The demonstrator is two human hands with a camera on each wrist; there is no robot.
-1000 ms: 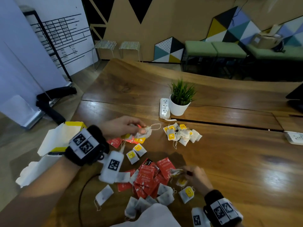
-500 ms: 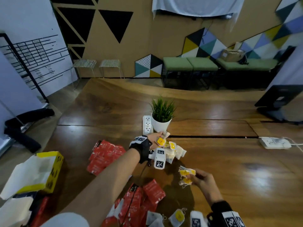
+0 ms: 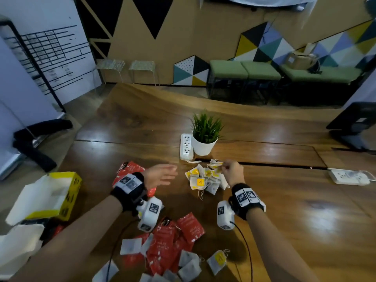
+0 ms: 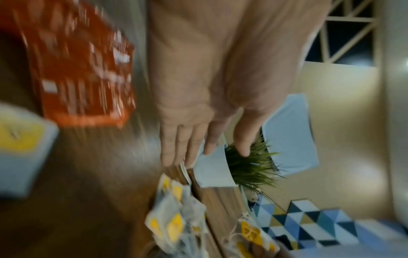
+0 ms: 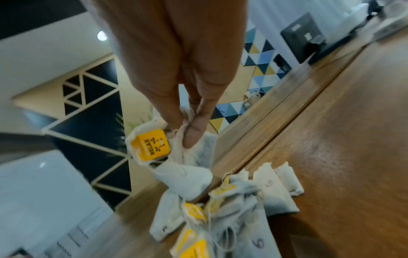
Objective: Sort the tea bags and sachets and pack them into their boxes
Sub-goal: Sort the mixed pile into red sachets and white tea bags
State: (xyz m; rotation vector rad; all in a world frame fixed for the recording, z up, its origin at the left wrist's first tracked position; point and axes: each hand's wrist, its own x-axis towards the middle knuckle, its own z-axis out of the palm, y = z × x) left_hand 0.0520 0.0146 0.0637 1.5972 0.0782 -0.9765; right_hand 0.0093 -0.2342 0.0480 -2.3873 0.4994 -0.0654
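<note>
A: Head view?
B: The right hand (image 3: 232, 173), low half a second ago, now pinches tea bags (image 3: 215, 164) over the pile (image 3: 205, 180) on the worktop (image 3: 284, 200); the left hand (image 3: 159, 176) has withdrawn, fingers relaxed.
A: Left wrist?
B: Blurred; flat palm (image 4: 209, 96), red sachets (image 4: 81, 69).
A: Right wrist?
B: Yellow tag (image 5: 151, 146) reads "RELAX"; one bag shows "6" (image 5: 258, 243).

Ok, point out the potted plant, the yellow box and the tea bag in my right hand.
potted plant (image 3: 204, 146), head view, white pot's front.
yellow box (image 3: 73, 185), head view, yellow side wall.
tea bag (image 5: 151, 147), right wrist view, yellow tag.
</note>
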